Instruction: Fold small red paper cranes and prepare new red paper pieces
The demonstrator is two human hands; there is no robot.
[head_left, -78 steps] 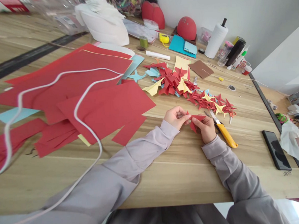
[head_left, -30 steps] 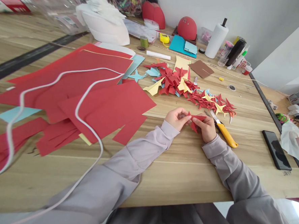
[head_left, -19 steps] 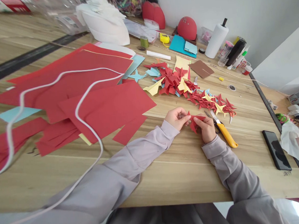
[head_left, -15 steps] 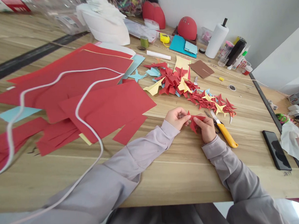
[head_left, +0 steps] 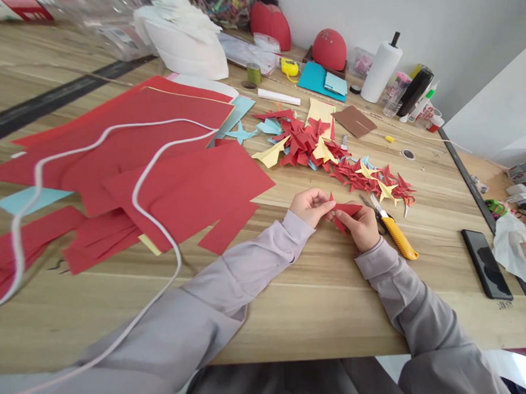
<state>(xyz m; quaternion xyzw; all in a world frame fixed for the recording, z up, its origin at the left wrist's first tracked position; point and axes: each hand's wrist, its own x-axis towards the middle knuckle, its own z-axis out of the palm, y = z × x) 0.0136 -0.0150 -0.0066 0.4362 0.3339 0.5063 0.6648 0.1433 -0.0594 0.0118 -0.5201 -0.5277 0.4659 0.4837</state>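
Between my hands is a small folded red paper star (head_left: 347, 208) with pointed arms, held just above the table. My left hand (head_left: 312, 207) pinches its left side between thumb and fingers. From the right, my right hand (head_left: 360, 225) grips it, the thumb pressed near its middle; the fingers behind are partly hidden. Beyond my hands lies a heap of folded red, yellow and blue paper shapes (head_left: 302, 141), trailing into a pile of small stars (head_left: 368, 175). Close to my right hand rest a yellow utility knife (head_left: 400, 238) and dark-handled scissors (head_left: 383, 224), partly covered.
Large red paper sheets (head_left: 190, 177) cover the left, with a white cable (head_left: 140, 195) across them. A phone (head_left: 485, 263) lies at the right. Toward the wall stand a white bottle (head_left: 382, 71), a yellow tape measure (head_left: 289, 68) and a red dome (head_left: 329, 49).
My right thumb has shifted slightly left and down along the paper star, so more of its right arm shows. My left hand has hardly moved.
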